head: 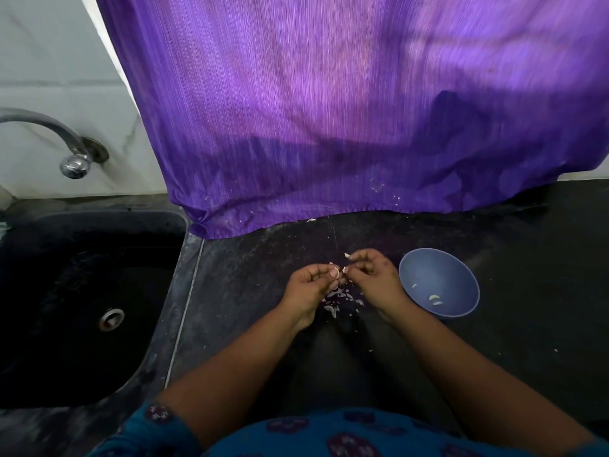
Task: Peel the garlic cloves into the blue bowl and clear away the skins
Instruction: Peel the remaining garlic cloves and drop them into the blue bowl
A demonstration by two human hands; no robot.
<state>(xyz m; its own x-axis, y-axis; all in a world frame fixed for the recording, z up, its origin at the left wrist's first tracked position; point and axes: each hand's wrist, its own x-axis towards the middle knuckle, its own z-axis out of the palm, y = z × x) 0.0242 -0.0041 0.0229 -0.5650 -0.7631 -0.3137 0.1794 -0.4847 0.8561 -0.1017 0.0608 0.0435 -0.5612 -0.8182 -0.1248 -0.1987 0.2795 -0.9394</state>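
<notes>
My left hand pinches a small garlic clove at its fingertips over the dark counter. My right hand faces it with curled fingers and pinches a bit of pale skin at the clove's end. Below both hands lies a heap of white garlic skins. The blue bowl stands just right of my right hand and holds a few peeled cloves.
A black sink with a drain fills the left side, with a metal tap above it. A purple cloth hangs at the back and drapes onto the counter. Small skin scraps lie scattered near the cloth's hem.
</notes>
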